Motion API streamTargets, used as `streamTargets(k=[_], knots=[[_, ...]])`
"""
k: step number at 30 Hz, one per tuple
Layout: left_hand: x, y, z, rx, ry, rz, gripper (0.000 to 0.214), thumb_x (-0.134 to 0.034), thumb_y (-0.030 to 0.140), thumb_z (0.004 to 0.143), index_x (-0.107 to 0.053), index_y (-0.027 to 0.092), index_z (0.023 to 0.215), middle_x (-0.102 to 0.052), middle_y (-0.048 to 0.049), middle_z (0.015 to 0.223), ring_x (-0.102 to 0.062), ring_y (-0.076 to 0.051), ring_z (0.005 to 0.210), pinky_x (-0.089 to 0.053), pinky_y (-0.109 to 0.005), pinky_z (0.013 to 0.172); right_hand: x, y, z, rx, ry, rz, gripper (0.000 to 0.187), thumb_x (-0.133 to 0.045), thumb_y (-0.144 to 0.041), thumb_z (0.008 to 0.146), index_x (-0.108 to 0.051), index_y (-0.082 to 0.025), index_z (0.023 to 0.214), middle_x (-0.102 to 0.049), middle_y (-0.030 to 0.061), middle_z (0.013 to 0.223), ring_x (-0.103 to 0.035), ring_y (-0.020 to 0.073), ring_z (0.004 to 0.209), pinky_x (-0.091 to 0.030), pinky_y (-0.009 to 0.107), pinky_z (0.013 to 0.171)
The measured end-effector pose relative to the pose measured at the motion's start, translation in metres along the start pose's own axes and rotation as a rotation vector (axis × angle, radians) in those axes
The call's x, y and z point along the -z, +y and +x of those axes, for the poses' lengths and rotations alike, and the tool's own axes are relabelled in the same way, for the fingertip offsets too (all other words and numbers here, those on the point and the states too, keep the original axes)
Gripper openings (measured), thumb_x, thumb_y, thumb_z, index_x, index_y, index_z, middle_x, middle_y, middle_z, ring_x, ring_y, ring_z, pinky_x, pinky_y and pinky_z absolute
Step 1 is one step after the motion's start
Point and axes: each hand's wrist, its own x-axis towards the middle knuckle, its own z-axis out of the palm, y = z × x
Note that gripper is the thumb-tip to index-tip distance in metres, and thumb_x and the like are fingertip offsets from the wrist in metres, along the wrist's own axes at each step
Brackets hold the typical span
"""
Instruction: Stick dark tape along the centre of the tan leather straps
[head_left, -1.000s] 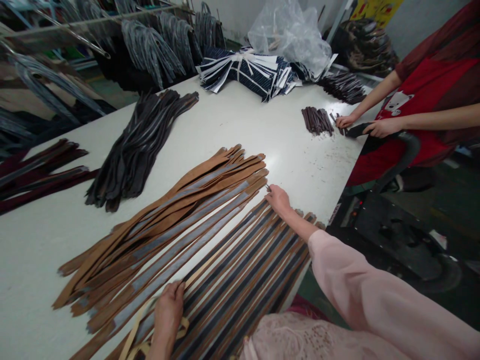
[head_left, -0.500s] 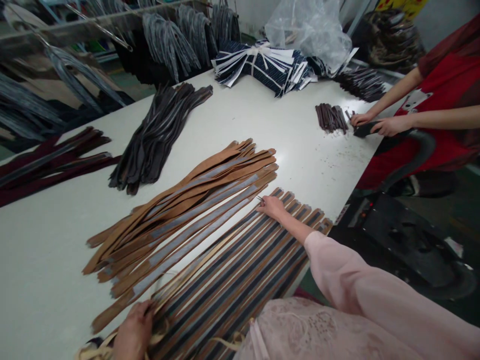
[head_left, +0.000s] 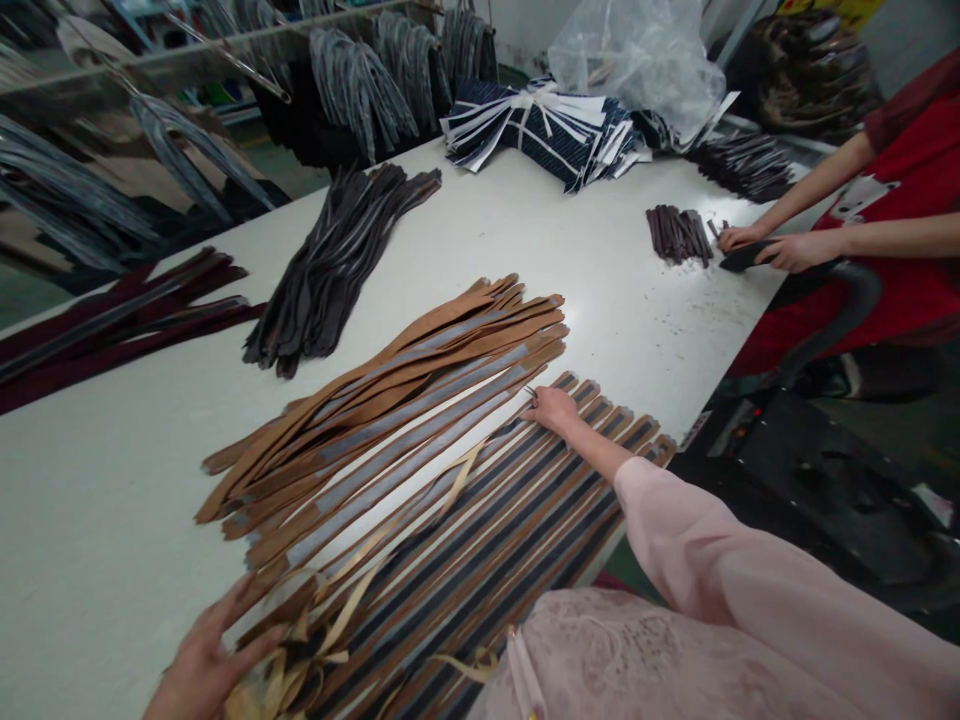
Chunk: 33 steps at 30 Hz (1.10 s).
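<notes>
A fan of long tan leather straps [head_left: 405, 400] with grey tape down their middles lies on the white table [head_left: 112, 470]. Beside it, nearer me, a row of tan straps with dark centre strips [head_left: 510, 530] lies side by side. My right hand [head_left: 553, 408] rests on the far end of that row, fingers pinched on a small thin metal tool. My left hand [head_left: 201, 660] is at the near end, fingers spread over the strap ends and a tangle of pale peeled tape [head_left: 300, 640].
A dark grey strap pile [head_left: 337, 265] and maroon straps [head_left: 112, 325] lie to the left. Tied navy-and-white pieces [head_left: 540, 125] and a plastic bag [head_left: 637, 60] sit at the far edge. A person in red [head_left: 900, 200] works at short dark strips [head_left: 679, 235].
My left hand has slid left along the near strap ends and opened its fingers. A pale tape strip now lies loose across the straps. My right hand has stayed at the far end.
</notes>
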Motion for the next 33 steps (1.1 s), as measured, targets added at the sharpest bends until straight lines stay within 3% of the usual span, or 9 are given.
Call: streamTargets(k=[3,6,8,10,15,19,24,28,33], knots=[[-0.026,0.104,0.026,-0.127,0.062,-0.150,0.051,-0.053,0.049,0.068,-0.049,0.021,0.110,-0.059,-0.0084,0.103,-0.057,-0.023,0.093,-0.045,-0.037,0.084,-0.001,0.001,0.000,0.004,0.013,0.003,0.040,-0.059,-0.051,0.063,-0.058,-0.019,0.086,-0.064,0.0100,0.090,-0.058,0.0230,0.086,-0.041,0.029,0.066],[-0.085,0.214,0.043,-0.402,-0.039,-0.205,0.038,-0.048,0.042,0.076,-0.051,0.019,0.105,-0.058,-0.0072,0.094,-0.055,-0.019,0.087,-0.043,-0.034,0.083,-0.001,0.001,0.000,-0.002,0.006,0.004,0.040,-0.058,-0.052,0.063,-0.058,-0.019,0.085,-0.064,0.0099,0.089,-0.058,0.0232,0.085,-0.041,0.029,0.065],[-0.127,0.267,0.051,-0.503,-0.081,-0.128,0.036,-0.052,0.040,0.074,-0.052,0.017,0.102,-0.056,-0.0087,0.095,-0.052,-0.021,0.090,-0.041,-0.035,0.083,-0.002,0.001,0.000,-0.007,-0.008,0.004,0.040,-0.059,-0.052,0.063,-0.057,-0.019,0.086,-0.063,0.0098,0.089,-0.058,0.0231,0.086,-0.041,0.029,0.066],[-0.160,0.298,0.057,-0.489,-0.098,-0.046,0.035,-0.056,0.037,0.072,-0.053,0.017,0.100,-0.054,-0.0091,0.093,-0.050,-0.022,0.089,-0.040,-0.036,0.081,-0.002,0.001,0.001,-0.007,-0.012,0.004,0.041,-0.059,-0.052,0.063,-0.057,-0.019,0.087,-0.063,0.0097,0.091,-0.058,0.0231,0.087,-0.041,0.029,0.067],[-0.191,0.321,0.071,-0.484,-0.117,0.017,0.022,-0.053,0.022,0.074,-0.056,0.021,0.095,-0.052,-0.0061,0.094,-0.047,-0.020,0.093,-0.036,-0.033,0.084,-0.002,0.001,0.001,-0.002,-0.012,0.023,0.041,-0.058,-0.052,0.065,-0.056,-0.020,0.090,-0.063,0.0090,0.093,-0.058,0.0223,0.089,-0.041,0.029,0.070],[-0.192,0.331,0.079,-0.440,-0.128,0.063,0.014,-0.053,0.020,0.072,-0.058,0.020,0.085,-0.054,-0.0063,0.092,-0.048,-0.020,0.092,-0.036,-0.032,0.082,0.000,-0.001,0.000,-0.010,-0.020,0.046,0.041,-0.058,-0.052,0.065,-0.056,-0.020,0.091,-0.063,0.0090,0.092,-0.057,0.0224,0.090,-0.041,0.030,0.071],[-0.194,0.331,0.080,-0.334,-0.187,0.093,0.027,-0.054,0.019,0.070,-0.054,0.020,0.096,-0.060,-0.0048,0.086,-0.054,-0.018,0.082,-0.038,-0.028,0.072,0.003,-0.001,0.000,-0.003,-0.023,0.056,0.042,-0.059,-0.051,0.064,-0.056,-0.019,0.092,-0.063,0.0090,0.094,-0.058,0.0226,0.091,-0.041,0.030,0.071],[-0.191,0.328,0.077,-0.271,-0.235,0.108,0.012,-0.053,0.021,0.070,-0.059,0.020,0.080,-0.062,-0.0073,0.085,-0.056,-0.020,0.082,-0.038,-0.029,0.069,0.004,0.001,0.000,0.001,-0.027,0.058,0.044,-0.058,-0.053,0.065,-0.056,-0.019,0.093,-0.063,0.0094,0.094,-0.058,0.0228,0.090,-0.042,0.030,0.071],[-0.183,0.330,0.082,-0.195,-0.274,0.061,0.013,-0.053,0.030,0.070,-0.062,0.020,0.072,-0.065,-0.0075,0.081,-0.058,-0.020,0.076,-0.039,-0.029,0.065,0.002,0.003,0.002,0.010,-0.024,0.065,0.049,-0.053,-0.060,0.066,-0.056,-0.019,0.093,-0.063,0.0106,0.094,-0.058,0.0235,0.090,-0.042,0.031,0.071]])
